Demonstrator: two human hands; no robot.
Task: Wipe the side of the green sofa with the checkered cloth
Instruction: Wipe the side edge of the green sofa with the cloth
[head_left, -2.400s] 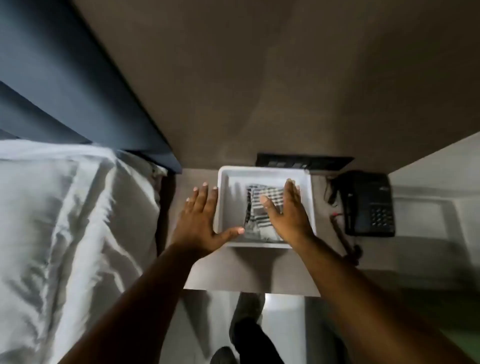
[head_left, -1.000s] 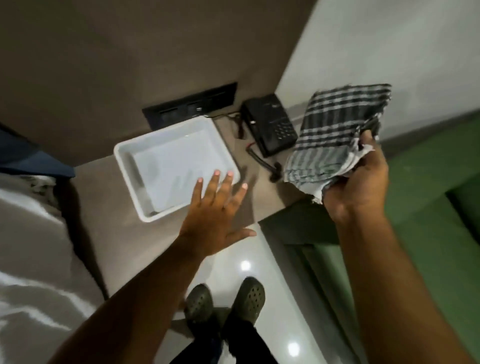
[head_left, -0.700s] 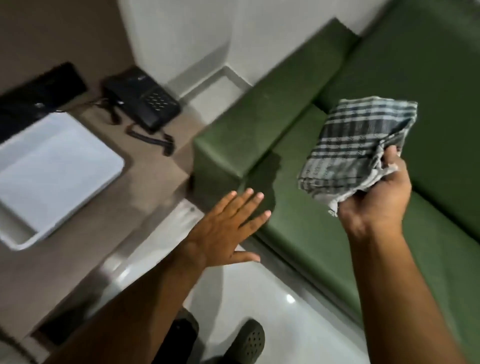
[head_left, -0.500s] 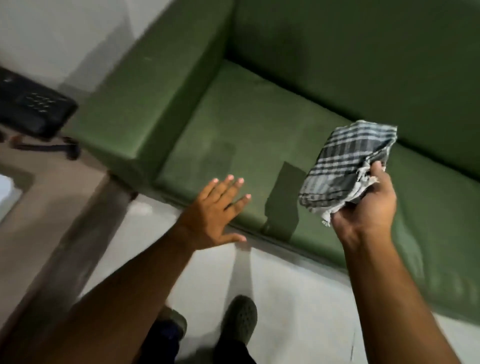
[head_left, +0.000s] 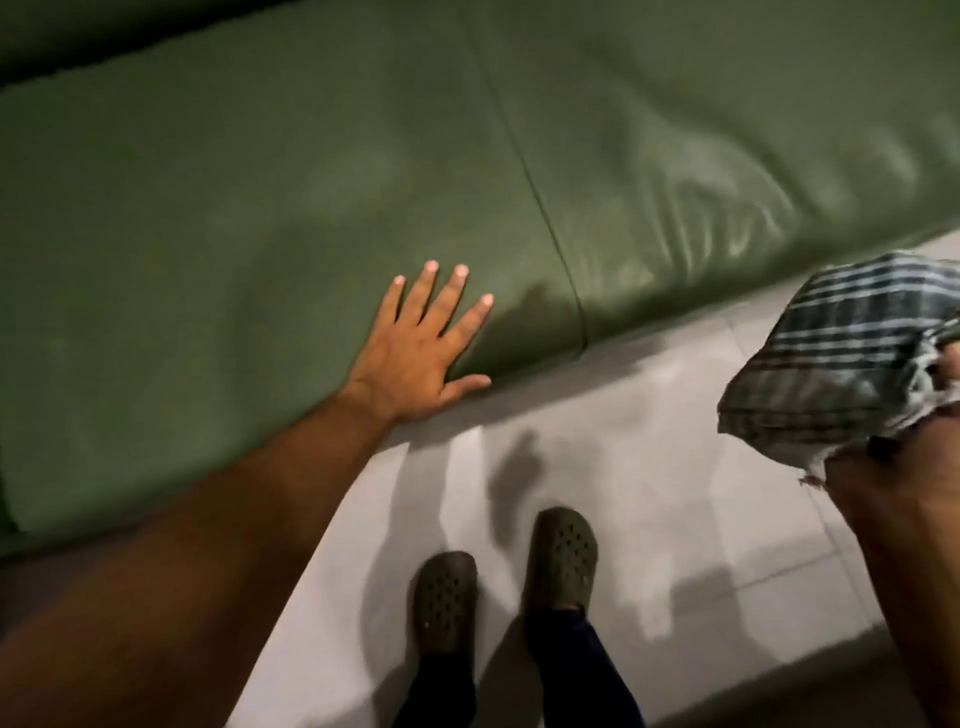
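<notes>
The green sofa (head_left: 260, 182) fills the upper part of the head view, its seat cushions split by a seam. My left hand (head_left: 421, 348) hovers flat over the seat's front edge, fingers spread, holding nothing. At the right edge the dark-and-white checkered cloth (head_left: 841, 353) hangs bunched above the floor. My right hand (head_left: 930, 467) grips the cloth from below and is mostly cut off by the frame edge. The cloth is apart from the sofa.
Pale tiled floor (head_left: 649, 467) runs along the sofa's front. My two feet in dark perforated clogs (head_left: 504, 582) stand on it, close to the sofa's front edge. Only the sofa's seat and backrest are in view.
The view has swung right along the sofa, away from the armrest and phone. My left hand has reached over the seat edge. The cloth has shifted to the right frame edge, still held.
</notes>
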